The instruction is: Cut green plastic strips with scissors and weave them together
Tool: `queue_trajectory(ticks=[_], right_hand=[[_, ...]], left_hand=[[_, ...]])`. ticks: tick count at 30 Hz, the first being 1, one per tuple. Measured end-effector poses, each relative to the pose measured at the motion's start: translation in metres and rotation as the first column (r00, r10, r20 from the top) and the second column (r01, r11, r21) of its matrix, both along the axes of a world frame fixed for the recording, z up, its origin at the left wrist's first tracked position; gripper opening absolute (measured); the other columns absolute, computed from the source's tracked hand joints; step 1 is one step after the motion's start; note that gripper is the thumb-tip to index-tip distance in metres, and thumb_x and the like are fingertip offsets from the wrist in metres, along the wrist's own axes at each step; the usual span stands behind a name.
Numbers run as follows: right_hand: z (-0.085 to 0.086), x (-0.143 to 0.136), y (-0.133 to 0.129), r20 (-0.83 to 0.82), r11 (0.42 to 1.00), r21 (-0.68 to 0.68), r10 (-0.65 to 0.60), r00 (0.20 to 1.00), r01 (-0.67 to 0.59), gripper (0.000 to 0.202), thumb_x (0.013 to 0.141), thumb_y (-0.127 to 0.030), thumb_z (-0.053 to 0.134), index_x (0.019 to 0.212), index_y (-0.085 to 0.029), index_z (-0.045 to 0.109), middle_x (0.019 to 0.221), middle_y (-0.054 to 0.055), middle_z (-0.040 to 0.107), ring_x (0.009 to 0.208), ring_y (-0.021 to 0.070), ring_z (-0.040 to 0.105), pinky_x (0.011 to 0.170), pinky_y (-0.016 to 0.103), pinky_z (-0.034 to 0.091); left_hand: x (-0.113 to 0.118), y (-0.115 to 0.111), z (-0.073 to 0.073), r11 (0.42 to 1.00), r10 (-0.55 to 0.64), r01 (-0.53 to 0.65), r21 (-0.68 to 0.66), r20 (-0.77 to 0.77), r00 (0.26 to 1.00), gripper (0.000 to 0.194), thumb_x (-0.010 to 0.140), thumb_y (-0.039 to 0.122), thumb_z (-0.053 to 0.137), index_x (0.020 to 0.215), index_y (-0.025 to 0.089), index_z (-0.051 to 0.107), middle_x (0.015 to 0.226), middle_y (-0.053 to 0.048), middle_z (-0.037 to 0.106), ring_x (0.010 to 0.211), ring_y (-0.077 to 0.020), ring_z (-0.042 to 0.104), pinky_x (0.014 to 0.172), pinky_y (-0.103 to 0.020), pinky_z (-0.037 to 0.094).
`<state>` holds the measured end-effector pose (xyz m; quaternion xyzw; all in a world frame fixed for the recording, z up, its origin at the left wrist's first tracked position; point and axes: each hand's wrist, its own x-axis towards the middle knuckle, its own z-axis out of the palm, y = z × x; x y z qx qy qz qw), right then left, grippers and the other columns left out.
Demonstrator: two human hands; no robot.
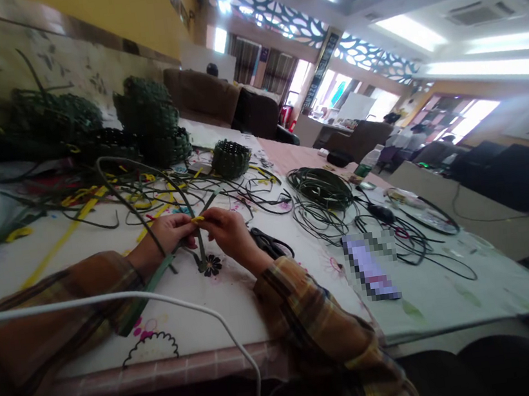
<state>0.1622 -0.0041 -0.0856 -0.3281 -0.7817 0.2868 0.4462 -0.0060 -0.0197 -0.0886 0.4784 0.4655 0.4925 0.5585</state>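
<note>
My left hand (171, 231) pinches dark green strips (190, 198) near the table's middle. Against it, fingertips nearly touching, my right hand (226, 229) is closed on a small yellow strip (197, 220) where the green strips cross. One long green strip arches up over my left hand and comes down by the wrist. A wider green strip (144, 298) runs beneath my left wrist toward the table's front. Just right of my right hand lie black-handled scissors (270, 242), partly hidden by the hand.
Green woven baskets (147, 119) stand at the back left, a small one (231, 158) nearer. Loose green and yellow strips spread behind my hands. Coiled green strips (320, 189) and a purple item (369, 268) lie right. A white cable (160, 294) crosses in front.
</note>
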Motion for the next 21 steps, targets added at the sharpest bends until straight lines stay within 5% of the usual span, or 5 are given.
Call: queue_trajectory(ticks=[6, 12, 15, 21], right_hand=[[0.001, -0.001, -0.005, 0.152, 0.953, 0.304, -0.055, 0.987, 0.007, 0.017, 0.092, -0.010, 0.054, 0.079, -0.016, 0.064, 0.078, 0.003, 0.063, 0.073, 0.0137, 0.060, 0.070, 0.023, 0.046], [0.001, 0.007, 0.006, 0.131, 0.984, 0.135, 0.096, 0.987, -0.114, 0.030, 0.092, -0.006, 0.043, 0.106, -0.016, 0.068, 0.077, 0.000, 0.065, 0.058, 0.0083, 0.059, 0.063, 0.020, 0.049], [0.000, 0.010, 0.008, 0.202, 0.977, 0.163, 0.106, 0.974, -0.140, 0.041, 0.088, -0.001, 0.042, 0.115, -0.018, 0.069, 0.084, 0.001, 0.069, 0.064, 0.0096, 0.062, 0.067, 0.021, 0.051], [0.000, 0.009, 0.005, 0.299, 0.965, 0.231, 0.050, 0.953, -0.124, 0.017, 0.090, -0.010, 0.056, 0.092, -0.017, 0.072, 0.082, 0.004, 0.071, 0.075, 0.0144, 0.065, 0.071, 0.023, 0.048]], left_hand=[[0.001, 0.001, 0.001, 0.999, 0.017, -0.017, -0.030, 0.010, 1.000, 0.050, 0.042, 0.046, 0.092, 0.067, 0.013, 0.064, 0.055, 0.000, 0.062, 0.045, -0.0100, 0.055, 0.045, -0.024, 0.054], [-0.001, 0.002, 0.005, 0.997, -0.049, 0.049, -0.052, 0.003, 0.999, 0.049, 0.042, 0.044, 0.093, 0.068, 0.013, 0.066, 0.054, 0.001, 0.061, 0.045, -0.0109, 0.057, 0.046, -0.025, 0.056], [0.001, 0.000, 0.001, 0.998, -0.057, 0.057, -0.020, -0.001, 0.998, 0.047, 0.044, 0.044, 0.092, 0.070, 0.013, 0.067, 0.053, 0.001, 0.061, 0.043, -0.0117, 0.057, 0.043, -0.024, 0.054], [0.001, -0.003, 0.000, 0.991, -0.134, 0.133, -0.031, -0.057, 0.989, 0.041, 0.051, 0.040, 0.090, 0.071, 0.013, 0.067, 0.053, 0.000, 0.062, 0.044, -0.0115, 0.057, 0.044, -0.022, 0.052]])
